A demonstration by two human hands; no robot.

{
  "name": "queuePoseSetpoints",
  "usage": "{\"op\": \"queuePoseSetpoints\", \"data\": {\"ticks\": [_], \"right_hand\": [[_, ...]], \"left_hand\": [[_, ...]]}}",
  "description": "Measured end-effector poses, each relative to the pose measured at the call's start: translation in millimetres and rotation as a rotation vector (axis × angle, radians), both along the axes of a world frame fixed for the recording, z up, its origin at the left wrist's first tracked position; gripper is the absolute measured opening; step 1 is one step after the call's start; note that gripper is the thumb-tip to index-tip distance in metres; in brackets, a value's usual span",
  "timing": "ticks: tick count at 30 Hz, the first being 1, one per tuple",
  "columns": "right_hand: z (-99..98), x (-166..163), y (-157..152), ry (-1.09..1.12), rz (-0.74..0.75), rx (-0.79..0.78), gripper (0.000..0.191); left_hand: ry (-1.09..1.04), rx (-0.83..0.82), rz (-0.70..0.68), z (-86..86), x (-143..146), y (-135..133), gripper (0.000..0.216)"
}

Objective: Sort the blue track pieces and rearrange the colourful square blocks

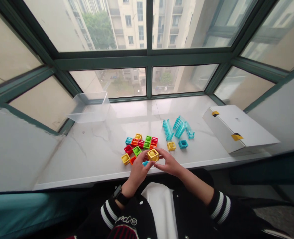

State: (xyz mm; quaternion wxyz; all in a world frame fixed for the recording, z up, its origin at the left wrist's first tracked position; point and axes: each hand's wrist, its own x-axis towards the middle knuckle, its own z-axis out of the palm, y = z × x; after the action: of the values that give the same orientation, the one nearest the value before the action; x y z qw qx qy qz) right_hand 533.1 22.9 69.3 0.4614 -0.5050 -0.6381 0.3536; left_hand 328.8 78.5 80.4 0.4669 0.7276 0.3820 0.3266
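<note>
A yellow toy block (153,155) with a rounded centre is gripped between both hands just above the sill's front edge. My left hand (140,167) pinches its left side, fingers closed. From the right, my right hand (169,162) closes thumb and fingers on the same block. Behind and left of the hands lies a cluster of coloured blocks, among them a green block (137,151), a red block (128,149) and another yellow block (125,158). A blue block peeks out partly hidden under my left hand. To the right sit a loose yellow block (171,146) and a blue block (183,144).
Several translucent turquoise track pieces (180,126) lie behind the loose blocks. A clear plastic bin (90,108) stands at the back left of the white marbled sill (87,152). On the right is a white box (241,127) with striped tape. Green-framed windows (149,61) enclose the sill.
</note>
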Motion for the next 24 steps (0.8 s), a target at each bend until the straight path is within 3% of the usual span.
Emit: {"op": "queuePoseSetpoints", "data": {"ticks": [9, 12, 17, 24], "right_hand": [[-3.5, 5.0, -0.1, -0.151, -0.043, -0.023, 0.079], [-4.8, 9.9, -0.8, -0.181, -0.03, -0.001, 0.072], [-11.8, 27.1, -5.1, -0.124, 0.006, -0.041, 0.06], [-18.9, 54.1, -15.4, -0.136, -0.028, -0.12, 0.067]], "left_hand": [[0.071, 0.024, -0.047, 0.9, 4.8, -2.4, 0.051], [0.085, 0.029, -0.075, 1.4, 6.5, -2.5, 0.051], [0.058, 0.006, -0.132, -1.3, 12.0, -4.4, 0.047], [0.096, -0.047, -0.186, -11.2, 25.2, -4.4, 0.049]]}}
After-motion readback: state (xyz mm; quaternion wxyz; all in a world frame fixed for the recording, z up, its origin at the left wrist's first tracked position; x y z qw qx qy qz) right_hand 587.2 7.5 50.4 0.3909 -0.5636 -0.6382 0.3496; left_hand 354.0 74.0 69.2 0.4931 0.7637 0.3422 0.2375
